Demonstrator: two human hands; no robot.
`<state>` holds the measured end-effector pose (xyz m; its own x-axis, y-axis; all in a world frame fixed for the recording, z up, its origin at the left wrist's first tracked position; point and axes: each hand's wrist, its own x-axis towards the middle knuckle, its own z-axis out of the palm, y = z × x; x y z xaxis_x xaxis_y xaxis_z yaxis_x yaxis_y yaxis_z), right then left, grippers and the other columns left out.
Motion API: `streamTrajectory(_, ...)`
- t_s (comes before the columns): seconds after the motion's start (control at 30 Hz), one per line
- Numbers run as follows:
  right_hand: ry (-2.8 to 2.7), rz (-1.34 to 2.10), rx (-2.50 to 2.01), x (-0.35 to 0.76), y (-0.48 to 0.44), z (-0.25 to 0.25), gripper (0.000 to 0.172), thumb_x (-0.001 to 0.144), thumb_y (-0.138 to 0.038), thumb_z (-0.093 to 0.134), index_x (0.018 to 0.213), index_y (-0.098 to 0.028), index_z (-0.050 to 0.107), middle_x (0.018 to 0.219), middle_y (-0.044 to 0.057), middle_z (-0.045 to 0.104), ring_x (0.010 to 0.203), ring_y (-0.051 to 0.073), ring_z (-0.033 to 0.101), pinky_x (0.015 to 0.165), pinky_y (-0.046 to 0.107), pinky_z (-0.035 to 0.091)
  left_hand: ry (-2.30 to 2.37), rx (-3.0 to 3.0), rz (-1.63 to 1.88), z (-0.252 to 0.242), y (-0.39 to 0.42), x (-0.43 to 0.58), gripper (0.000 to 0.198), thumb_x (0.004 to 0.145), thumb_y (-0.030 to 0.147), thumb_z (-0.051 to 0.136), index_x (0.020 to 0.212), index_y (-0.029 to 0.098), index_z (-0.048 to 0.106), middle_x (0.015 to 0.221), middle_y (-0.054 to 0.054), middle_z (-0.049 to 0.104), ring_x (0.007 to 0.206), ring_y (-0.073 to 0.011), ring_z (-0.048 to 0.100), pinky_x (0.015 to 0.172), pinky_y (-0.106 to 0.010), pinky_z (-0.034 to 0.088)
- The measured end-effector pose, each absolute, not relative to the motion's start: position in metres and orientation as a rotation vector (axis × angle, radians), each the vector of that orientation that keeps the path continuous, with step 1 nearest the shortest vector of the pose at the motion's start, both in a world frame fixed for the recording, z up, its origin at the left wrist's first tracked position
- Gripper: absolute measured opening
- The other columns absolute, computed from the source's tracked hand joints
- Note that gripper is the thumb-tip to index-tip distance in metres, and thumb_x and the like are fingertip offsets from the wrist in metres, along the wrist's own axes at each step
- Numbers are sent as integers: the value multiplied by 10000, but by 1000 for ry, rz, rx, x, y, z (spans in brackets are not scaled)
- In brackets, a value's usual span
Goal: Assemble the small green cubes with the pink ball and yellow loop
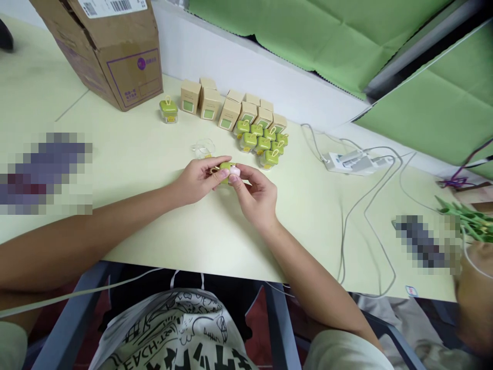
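Over the middle of the table, my left hand (pixel 197 180) pinches a small green case (pixel 224 166) with a loop at its left end. My right hand (pixel 258 192) has thumb and fingers closed on a small pale, rounded piece (pixel 234 171) against the case's right side. What the piece is cannot be made out, and fingers hide much of both items. Just beyond my hands lies a clear plastic piece (pixel 204 148) with a yellow mark. Several green-lidded cases (pixel 264 143) with loops and clear bases are grouped behind to the right.
Several small cardboard boxes (pixel 210 105) line the wall, with a single green-lidded case (pixel 168 110) left of them. A large carton (pixel 127 61) stands at the back left. On the right are a power strip (pixel 348 162) with trailing cables and another person's arm (pixel 477 293).
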<state>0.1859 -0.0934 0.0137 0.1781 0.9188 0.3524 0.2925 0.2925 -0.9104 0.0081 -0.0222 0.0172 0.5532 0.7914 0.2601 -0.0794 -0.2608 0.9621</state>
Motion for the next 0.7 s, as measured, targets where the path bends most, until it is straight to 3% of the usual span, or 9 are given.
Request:
streamTrajectory(0.13, -1355, 631, -1257, 185, -95, 13, 485, 899, -620, 759, 1237, -272, 790, 1198, 79, 812, 1050, 251, 774, 968, 503, 693, 586, 1672, 972, 18, -23, 8, 634, 943, 663, 683, 1342, 172, 722, 1054, -89, 762, 677, -94, 596, 606, -221, 525)
streamTrajectory(0.37, -1364, 588, -1256, 185, -95, 11, 440, 917, -554, 764, 1265, -286, 789, 1233, 72, 811, 1051, 254, 781, 986, 512, 684, 576, 1679, 898, 22, -21, 6, 688, 949, 667, 667, 1379, 132, 697, 1110, -113, 750, 692, -109, 616, 650, -256, 555)
streamTrajectory(0.6, -1326, 653, -1244, 184, -91, 11, 450, 906, -591, 763, 1219, -267, 763, 1120, 76, 816, 1021, 229, 771, 940, 460, 689, 545, 1620, 866, 18, -17, 7, 636, 958, 640, 673, 1352, 141, 694, 990, -88, 745, 667, -109, 616, 635, -257, 564)
streamTrajectory(0.7, -1346, 670, -1224, 187, -89, 13, 432, 921, -611, 737, 1185, -270, 757, 1116, 77, 812, 1019, 229, 770, 919, 446, 686, 532, 1626, 882, 18, -17, 6, 606, 961, 610, 687, 1357, 152, 692, 1134, -116, 746, 743, -120, 654, 676, -263, 574)
